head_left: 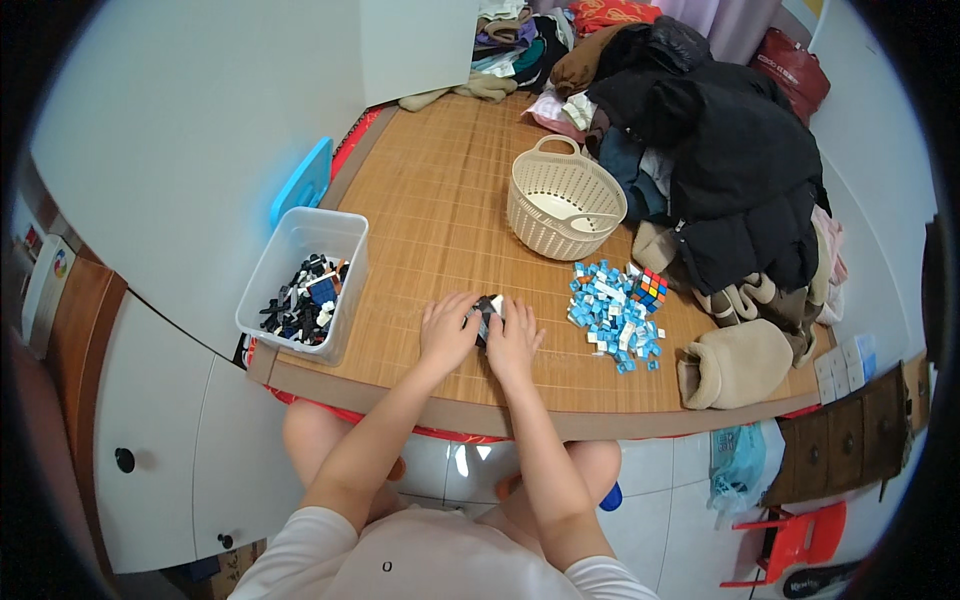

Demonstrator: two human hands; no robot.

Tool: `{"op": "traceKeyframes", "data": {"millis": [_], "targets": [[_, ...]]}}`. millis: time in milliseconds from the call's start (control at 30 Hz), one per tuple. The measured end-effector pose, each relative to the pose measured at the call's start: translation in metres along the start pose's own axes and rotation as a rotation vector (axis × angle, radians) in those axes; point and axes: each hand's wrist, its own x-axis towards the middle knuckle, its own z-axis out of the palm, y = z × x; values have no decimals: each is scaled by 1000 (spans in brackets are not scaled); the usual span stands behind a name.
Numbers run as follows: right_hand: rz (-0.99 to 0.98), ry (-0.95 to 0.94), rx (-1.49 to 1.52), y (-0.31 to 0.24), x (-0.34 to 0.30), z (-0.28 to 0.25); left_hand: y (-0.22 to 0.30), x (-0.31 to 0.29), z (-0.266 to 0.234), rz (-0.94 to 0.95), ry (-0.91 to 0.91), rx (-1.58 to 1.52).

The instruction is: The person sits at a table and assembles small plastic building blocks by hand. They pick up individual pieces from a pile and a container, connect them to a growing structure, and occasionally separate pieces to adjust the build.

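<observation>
Near the mat's (430, 230) front edge, left hand (447, 333) and right hand (513, 338) close round a brick build (487, 312), pressing pieces together; the next move calls for another brick.

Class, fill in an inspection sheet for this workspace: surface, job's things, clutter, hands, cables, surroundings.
Surface: woven bamboo mat with a brown border.
Job's things: small black-and-white brick piece held between both hands; clear bin of dark bricks at the left; pile of blue and white bricks at the right.
Clutter: cream slotted basket, colour puzzle cube, heap of dark clothes, beige slipper.
Hands: left hand and right hand both closed on the piece.
Cables: nothing seen.
Surroundings: white cupboards, red plastic stool, tiled floor.
</observation>
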Motion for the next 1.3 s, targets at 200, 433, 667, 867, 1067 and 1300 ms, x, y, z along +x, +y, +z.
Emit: {"op": "traceKeyframes", "data": {"millis": [200, 433, 667, 867, 1067, 1300], "targets": [[-179, -20, 128, 5, -15, 6, -10, -10, -7, 54, -71, -193], [-159, -1, 453, 4, -33, -13, 1, -37, -38, -89, -181, -618], [-92, -5, 762, -15, -95, -28, -14, -61, -59, -198, -8, -640], [168, -243, 998, -30, -136, -6, -8, -70, -61, 16, 31, -255], [309, -347, 1172, -54, -124, -6, -2, -77, -64, 23, 2, -217], [386, -357, 1212, -63, -111, 0, 1, -82, -66, -8, -46, -229]]}}
